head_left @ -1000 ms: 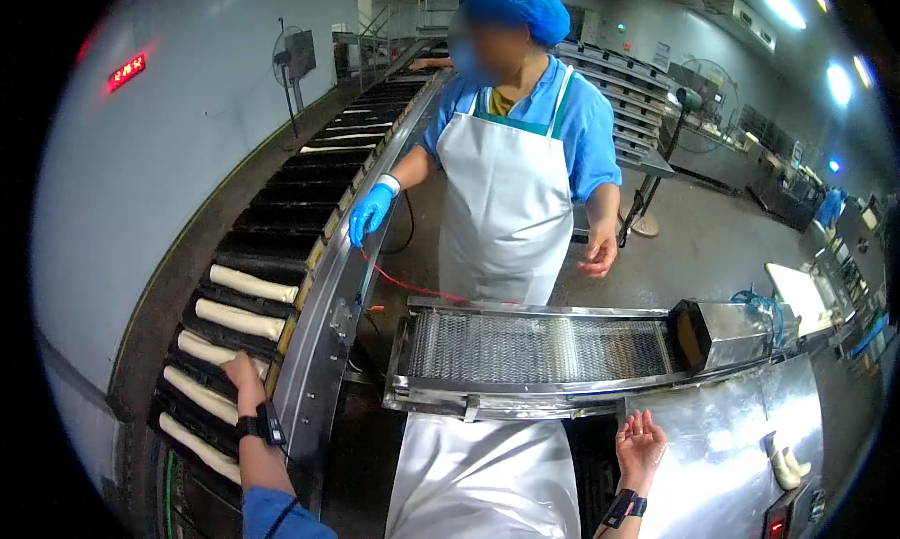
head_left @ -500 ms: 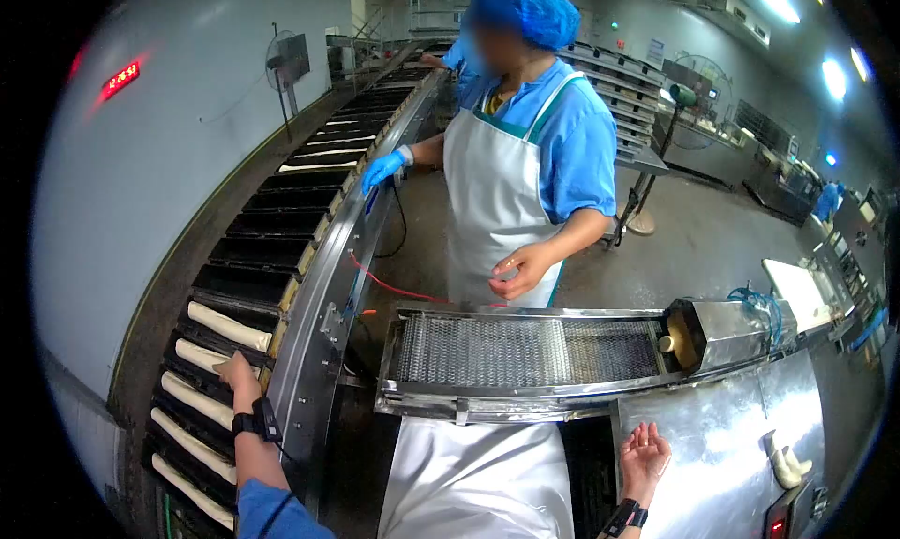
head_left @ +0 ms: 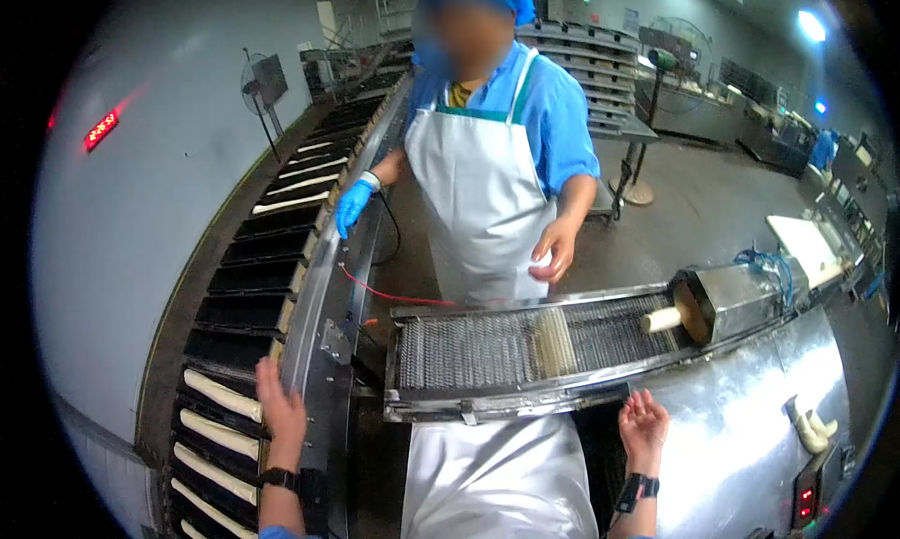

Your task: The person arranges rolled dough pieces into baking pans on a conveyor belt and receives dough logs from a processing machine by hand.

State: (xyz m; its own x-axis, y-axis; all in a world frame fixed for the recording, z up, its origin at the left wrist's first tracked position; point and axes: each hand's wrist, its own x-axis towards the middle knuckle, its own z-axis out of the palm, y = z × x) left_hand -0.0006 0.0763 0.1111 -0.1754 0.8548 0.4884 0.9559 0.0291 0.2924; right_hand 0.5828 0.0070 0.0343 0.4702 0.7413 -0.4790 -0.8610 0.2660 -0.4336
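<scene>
My left hand [head_left: 284, 410] is raised beside the line of pans, its fingers apart and holding nothing. Left of it, long pale dough strips [head_left: 222, 395] lie one each in narrow black pans [head_left: 225, 345]. My right hand [head_left: 644, 426] is turned palm up, fingers loosely bent and nothing in it, near the front rim of a mesh conveyor [head_left: 469, 353]. On that conveyor a short dough roll [head_left: 662, 321] sticks out from the mouth of a metal housing [head_left: 741, 302].
A co-worker in a white apron [head_left: 487, 197] stands across the mesh conveyor, one blue-gloved hand [head_left: 353, 208] by the pan line's rail. Dough scraps [head_left: 814, 426] lie on the steel table [head_left: 741, 426] at right. Stacked trays [head_left: 572, 75] stand behind.
My left hand has come off a dough strip and moved right, over the rail. The dough roll protrudes further from the housing. My right hand stays open. The view has turned slightly.
</scene>
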